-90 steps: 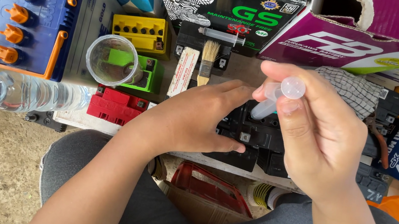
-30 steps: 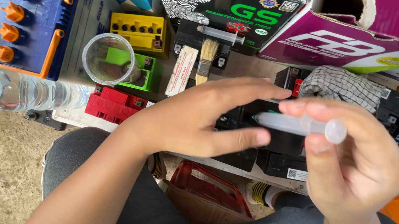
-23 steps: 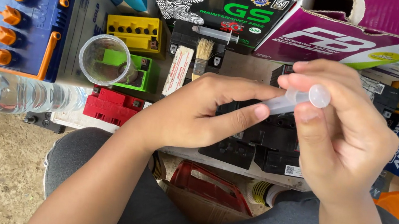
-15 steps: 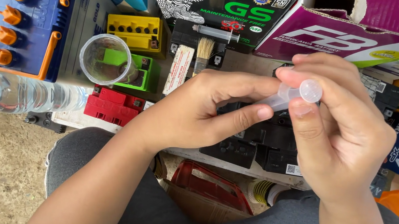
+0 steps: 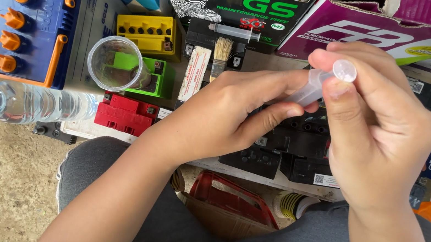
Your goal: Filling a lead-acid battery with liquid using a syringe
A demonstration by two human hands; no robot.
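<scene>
Your right hand [image 5: 380,131] pinches the top of the clear syringe [image 5: 320,85], while your left hand [image 5: 227,117] closes its fingertips on the barrel, above the black batteries [image 5: 278,151]. A slipping grip could spill fluid onto them.

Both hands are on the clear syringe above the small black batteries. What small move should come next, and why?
Probably tip the syringe down toward the black batteries. The right hand pinches its plunger end, the left hand steadies the barrel, and it lies slanted above them.
</scene>
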